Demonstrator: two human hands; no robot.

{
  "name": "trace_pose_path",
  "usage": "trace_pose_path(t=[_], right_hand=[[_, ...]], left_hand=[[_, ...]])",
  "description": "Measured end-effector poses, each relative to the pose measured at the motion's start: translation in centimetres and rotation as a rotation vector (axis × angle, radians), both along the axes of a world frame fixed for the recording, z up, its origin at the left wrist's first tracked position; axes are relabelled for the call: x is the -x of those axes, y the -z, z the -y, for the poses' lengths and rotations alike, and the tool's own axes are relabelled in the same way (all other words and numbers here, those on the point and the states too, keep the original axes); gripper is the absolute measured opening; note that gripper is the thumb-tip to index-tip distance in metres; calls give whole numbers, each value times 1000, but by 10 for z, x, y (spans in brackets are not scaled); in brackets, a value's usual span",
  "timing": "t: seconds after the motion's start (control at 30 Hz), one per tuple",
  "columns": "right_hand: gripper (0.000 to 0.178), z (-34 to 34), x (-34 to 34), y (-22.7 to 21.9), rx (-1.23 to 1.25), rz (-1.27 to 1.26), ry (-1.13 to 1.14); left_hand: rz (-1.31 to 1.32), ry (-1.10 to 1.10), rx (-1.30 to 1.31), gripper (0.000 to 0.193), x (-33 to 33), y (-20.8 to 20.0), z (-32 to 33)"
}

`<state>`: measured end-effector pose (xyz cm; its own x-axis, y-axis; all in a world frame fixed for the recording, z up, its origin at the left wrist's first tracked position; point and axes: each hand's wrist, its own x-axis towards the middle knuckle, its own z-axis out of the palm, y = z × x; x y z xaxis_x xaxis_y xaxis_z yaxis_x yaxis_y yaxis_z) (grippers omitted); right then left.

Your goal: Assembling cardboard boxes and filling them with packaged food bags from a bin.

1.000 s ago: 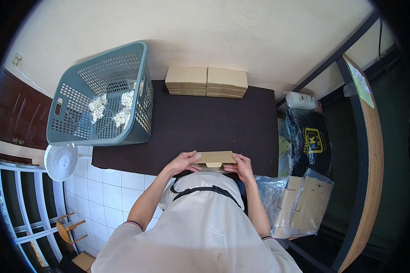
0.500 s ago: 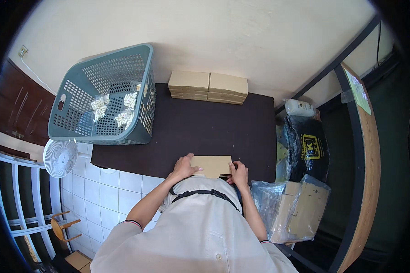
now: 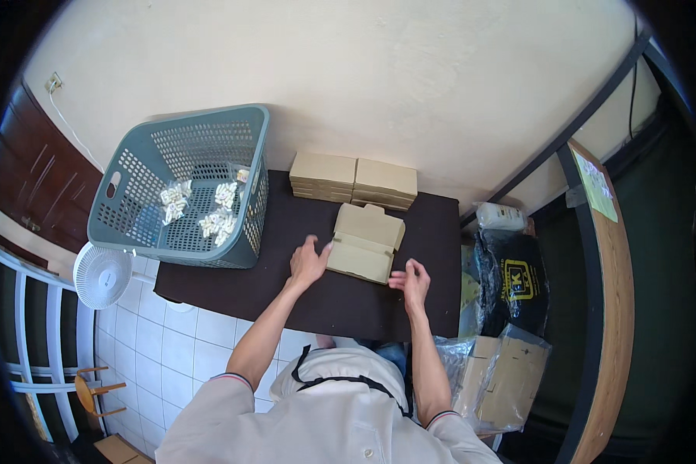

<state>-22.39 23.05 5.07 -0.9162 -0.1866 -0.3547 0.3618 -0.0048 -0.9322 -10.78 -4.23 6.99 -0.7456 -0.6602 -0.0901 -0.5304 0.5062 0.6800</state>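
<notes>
The flattened cardboard box (image 3: 366,240) lay at the dark table's (image 3: 232,282) centre, flaps open (unfolded). Left hand (image 3: 308,263), fingers spread, pressed its nine-o'clock edge, apparently steadying it. Right hand (image 3: 412,282) hovered open at four o'clock, holding nothing. Stacked cardboard flats (image 3: 353,180) sat at twelve.

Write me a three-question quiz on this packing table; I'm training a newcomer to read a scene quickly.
1. True or false: the left hand touches the flat box on the table.
2. Where is the basket? A) at the person's left, B) at the person's right, C) on the floor.
3. What lies against the wall behind the flat box?

Key:
1. True; its thumb rests at the box's left edge, while the right hand is just off the box's near right corner, fingers open.
2. A.
3. Two stacks of cardboard, side by side.
</notes>
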Motion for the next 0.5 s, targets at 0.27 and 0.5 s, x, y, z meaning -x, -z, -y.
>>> trace_pose_path(t=[0.27,0.5], right_hand=[[26,-42,-69,45,-349,-365,-236],[23,-5,-78,40,-399,-490,-594]], left_hand=[[-9,-9,-204,35,-197,58,-77],[-221,-282,-166,29,-230,-59,-68]])
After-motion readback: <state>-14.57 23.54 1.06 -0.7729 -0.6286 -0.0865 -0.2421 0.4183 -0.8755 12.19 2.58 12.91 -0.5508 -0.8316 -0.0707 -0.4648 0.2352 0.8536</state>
